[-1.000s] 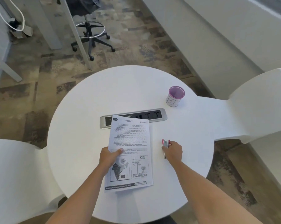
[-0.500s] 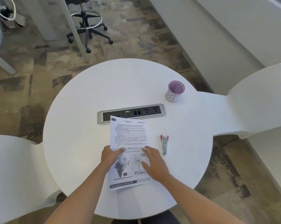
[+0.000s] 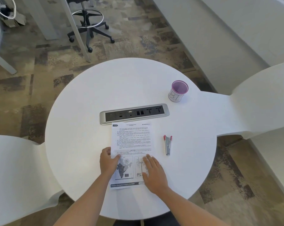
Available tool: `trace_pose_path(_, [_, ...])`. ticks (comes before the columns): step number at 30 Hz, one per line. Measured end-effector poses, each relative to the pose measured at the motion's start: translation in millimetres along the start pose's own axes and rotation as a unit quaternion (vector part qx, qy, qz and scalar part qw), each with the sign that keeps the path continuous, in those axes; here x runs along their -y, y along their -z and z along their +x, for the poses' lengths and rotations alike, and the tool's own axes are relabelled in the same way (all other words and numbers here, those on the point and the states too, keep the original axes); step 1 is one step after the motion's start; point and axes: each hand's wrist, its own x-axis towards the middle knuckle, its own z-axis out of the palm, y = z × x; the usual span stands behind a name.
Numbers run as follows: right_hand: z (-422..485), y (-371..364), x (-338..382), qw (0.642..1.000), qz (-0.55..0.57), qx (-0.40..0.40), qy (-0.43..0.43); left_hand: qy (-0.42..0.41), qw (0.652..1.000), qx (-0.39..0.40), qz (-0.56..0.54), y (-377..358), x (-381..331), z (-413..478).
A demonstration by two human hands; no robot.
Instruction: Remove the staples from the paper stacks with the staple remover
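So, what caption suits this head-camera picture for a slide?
Left hand grips, right hand presses a printed paper stack on a round white table, red-tipped metal staple remover lying alongside.

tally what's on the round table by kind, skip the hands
paper stack: 1
staple remover: 1
purple mesh cup: 1
built-in socket panel: 1
Total: 4
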Motion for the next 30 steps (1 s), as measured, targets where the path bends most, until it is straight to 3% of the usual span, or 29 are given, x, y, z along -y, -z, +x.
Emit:
trace_pose_path(3, [-0.2, 0.8, -0.5, 1.000, -0.011, 0.005, -0.002, -0.025, 0.996, -0.016, 0.090, 0.9, 11.3, -4.8])
trace_pose_path(6, [-0.4, -0.1, -1.2, 1.000, -0.013, 0.009, -0.006, -0.088, 0.967, -0.022, 0.240, 2.2, 23.6, -15.2])
trace_pose_path(9, [1.0, 0.2, 0.1, 1.000, -0.019, 0.012, -0.009, -0.169, 0.923, 0.024, 0.344, 6.6, 41.4, -22.5])
trace_pose_path(13, [2.5, 2.2, 1.4, 0.999, -0.026, 0.025, -0.013, -0.185, 0.877, 0.088, 0.434, 11.2, 58.5, -22.9])
trace_pose_path(18, [5.9, 5.3, 5.8, 0.998, -0.040, 0.049, -0.028, -0.187, 0.852, 0.094, 0.480, 10.9, 55.5, -22.3])
trace_pose_path(27, [2.3, 13.1, 9.4, 0.996, -0.052, 0.059, -0.035, -0.154, 0.852, 0.107, 0.490, 9.5, 36.3, -25.6])
trace_pose_path(30, [5.9, 17.7, 15.9, 0.998, -0.048, 0.035, -0.026, -0.156, 0.869, 0.097, 0.459, 10.2, 25.9, -23.8])
